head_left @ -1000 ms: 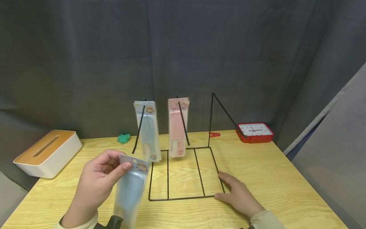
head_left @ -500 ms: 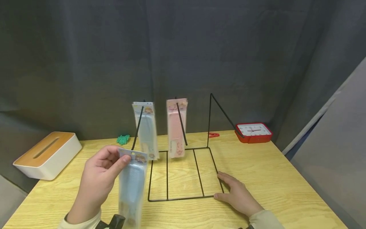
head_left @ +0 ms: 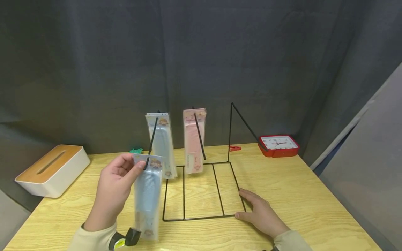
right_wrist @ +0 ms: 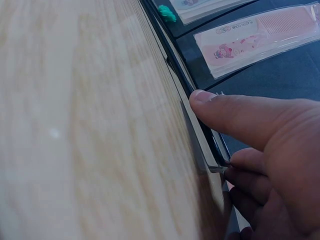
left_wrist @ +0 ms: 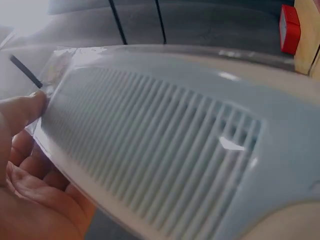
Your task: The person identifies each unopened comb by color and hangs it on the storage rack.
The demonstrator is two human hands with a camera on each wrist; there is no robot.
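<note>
My left hand pinches the top left corner of a packaged blue comb between thumb and fingers. The black tip of the rack's left hook shows on the near side of its header card, apparently through the hole. Close up in the left wrist view, the comb's teeth fill much of the frame. My right hand rests at the front right corner of the black wire rack, thumb on the front wire, fingers along the side wire. More blue comb packs hang on the left hook, pink comb packs on the middle one.
The rack's right hook carries nothing. A red clock lies behind it at right, near a red clip. At left stands a white tissue box with a wooden lid. A green bundle lies at the back, partly covered.
My left hand has raised the blue comb pack and moved it slightly right, bringing its header onto the left hook's tip. The right hand has stayed on the rack corner.
</note>
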